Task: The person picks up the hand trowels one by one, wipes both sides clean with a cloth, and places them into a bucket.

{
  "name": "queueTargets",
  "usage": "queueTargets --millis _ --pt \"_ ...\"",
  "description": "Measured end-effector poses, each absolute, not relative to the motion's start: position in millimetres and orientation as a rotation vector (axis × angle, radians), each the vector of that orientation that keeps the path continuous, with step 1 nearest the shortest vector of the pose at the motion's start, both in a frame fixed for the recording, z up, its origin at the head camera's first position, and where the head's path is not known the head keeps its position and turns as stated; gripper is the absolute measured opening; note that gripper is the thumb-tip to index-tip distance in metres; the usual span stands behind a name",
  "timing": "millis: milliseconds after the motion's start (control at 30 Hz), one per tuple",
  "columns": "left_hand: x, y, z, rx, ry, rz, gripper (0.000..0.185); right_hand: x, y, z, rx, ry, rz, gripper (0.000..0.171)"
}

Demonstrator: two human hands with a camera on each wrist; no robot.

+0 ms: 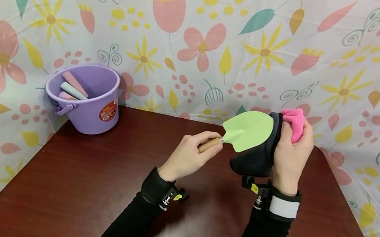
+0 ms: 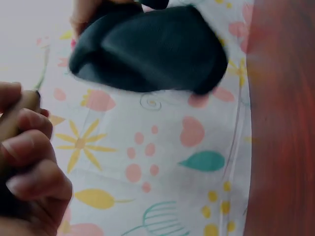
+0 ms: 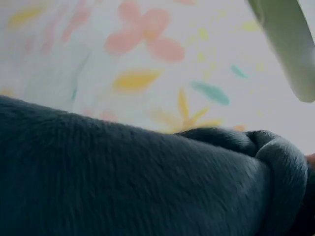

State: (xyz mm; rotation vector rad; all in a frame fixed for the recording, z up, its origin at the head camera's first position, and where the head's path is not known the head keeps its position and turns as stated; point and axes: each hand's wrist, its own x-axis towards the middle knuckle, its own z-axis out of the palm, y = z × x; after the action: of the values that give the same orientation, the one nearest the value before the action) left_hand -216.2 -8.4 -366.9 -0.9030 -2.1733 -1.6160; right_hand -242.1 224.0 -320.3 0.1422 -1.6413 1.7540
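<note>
My left hand [image 1: 195, 149] grips the wooden handle [image 1: 209, 143] of a small trowel with a light green blade [image 1: 249, 130], held above the dark red table [image 1: 91, 185]. My right hand [image 1: 292, 152] holds a dark cloth [image 1: 258, 157] with a pink part [image 1: 294, 120] at its top, right against the blade's far side. In the left wrist view my curled fingers [image 2: 29, 162] fill the lower left and the dark cloth [image 2: 147, 49] hangs above. The right wrist view is mostly dark cloth [image 3: 123, 182], with the green blade [image 3: 288, 44] at top right.
A purple bucket [image 1: 91, 99] with several pastel sticks inside stands at the table's back left corner. A floral sheet [image 1: 201, 42] covers the wall behind and both sides of the table.
</note>
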Motion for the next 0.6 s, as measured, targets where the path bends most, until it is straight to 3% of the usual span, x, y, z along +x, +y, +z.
queueTargets --millis 167,267,600 --pt "-216 -8 -368 -1.015 -2.050 -1.760 0.026 -243 212 -319 0.653 -1.099 2.604 0.019" --pt "-216 -9 -368 -1.050 -1.995 -1.818 0.025 -242 204 -319 0.857 -0.951 2.847 0.024" --pt "-218 -9 -373 -1.057 -2.084 -1.724 0.025 -237 179 -321 0.868 -0.905 3.105 0.034"
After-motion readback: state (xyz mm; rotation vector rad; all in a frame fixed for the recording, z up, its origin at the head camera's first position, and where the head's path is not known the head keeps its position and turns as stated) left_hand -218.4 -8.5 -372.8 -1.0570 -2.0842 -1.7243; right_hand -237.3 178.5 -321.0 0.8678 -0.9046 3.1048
